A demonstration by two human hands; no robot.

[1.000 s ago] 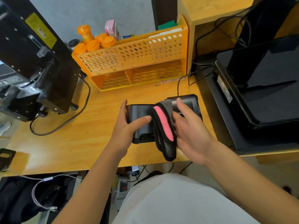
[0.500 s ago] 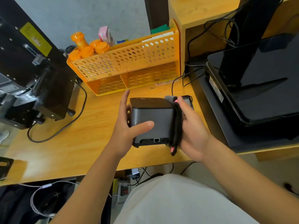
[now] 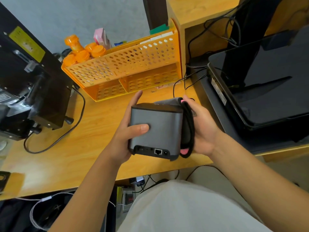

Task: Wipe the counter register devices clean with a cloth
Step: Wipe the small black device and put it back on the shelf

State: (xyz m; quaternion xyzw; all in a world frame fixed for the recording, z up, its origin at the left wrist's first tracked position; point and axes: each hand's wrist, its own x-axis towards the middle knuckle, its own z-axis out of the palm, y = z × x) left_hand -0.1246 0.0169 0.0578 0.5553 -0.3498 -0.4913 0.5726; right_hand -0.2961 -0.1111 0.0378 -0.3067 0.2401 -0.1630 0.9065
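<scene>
A dark grey box-shaped receipt printer [image 3: 157, 129] is lifted above the wooden counter [image 3: 80, 148], its port side facing me. My left hand [image 3: 127, 131] grips it from the left, thumb across the near face and fingers behind. My right hand [image 3: 202, 129] presses a folded black and pink cloth [image 3: 188, 129] flat against the printer's right side. The cloth wraps over the top right edge too.
An orange perforated organiser [image 3: 133, 69] with orange bottles stands behind. A black machine [image 3: 30, 84] with a cable sits at the left. A large black register terminal [image 3: 267, 84] on its stand fills the right. Cables run between them and under the counter.
The printer has been tipped up and lifted toward me, so its port side now faces up. The cloth moved from its top to its right side.
</scene>
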